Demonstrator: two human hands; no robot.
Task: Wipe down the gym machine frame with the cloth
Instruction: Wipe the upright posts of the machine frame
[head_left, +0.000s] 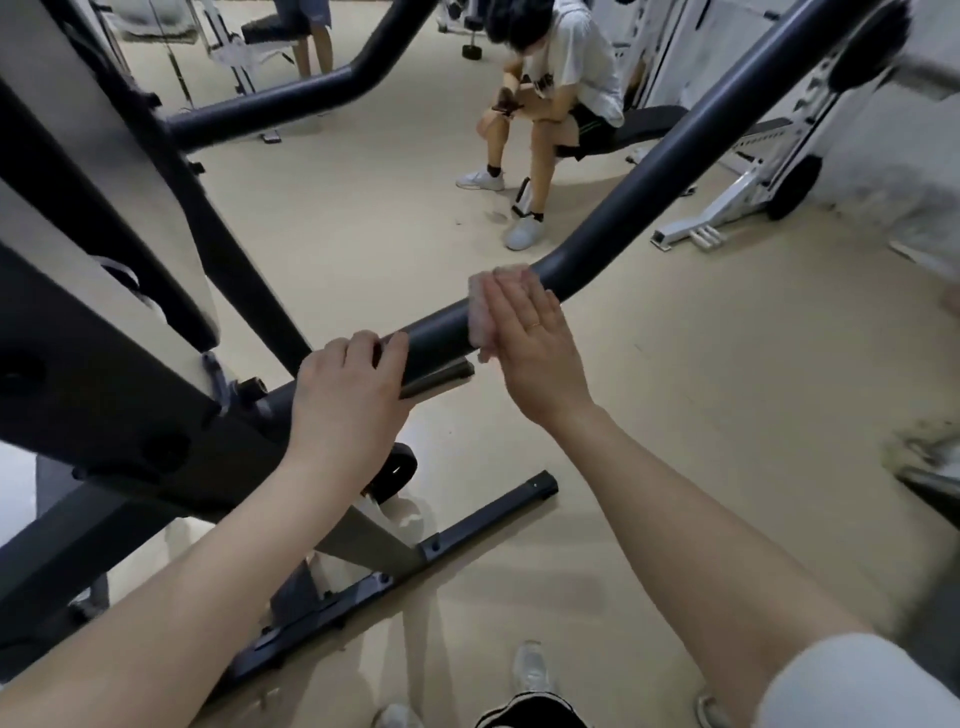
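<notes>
A dark, curved tube of the gym machine frame (639, 176) runs from the centre up to the upper right. My left hand (353, 384) grips the lower part of this tube, fingers curled over its top. A little farther up the tube, my right hand (530, 338) presses a pale pink cloth (480, 304) flat against the bend with straight fingers. Most of the cloth is hidden under the palm.
The machine's dark upright and beige panels (104, 260) fill the left. Its base bar (467, 530) lies on the beige floor below my arms. A person (550, 104) sits on a bench beyond the tube. A white rack (737, 202) stands at the right.
</notes>
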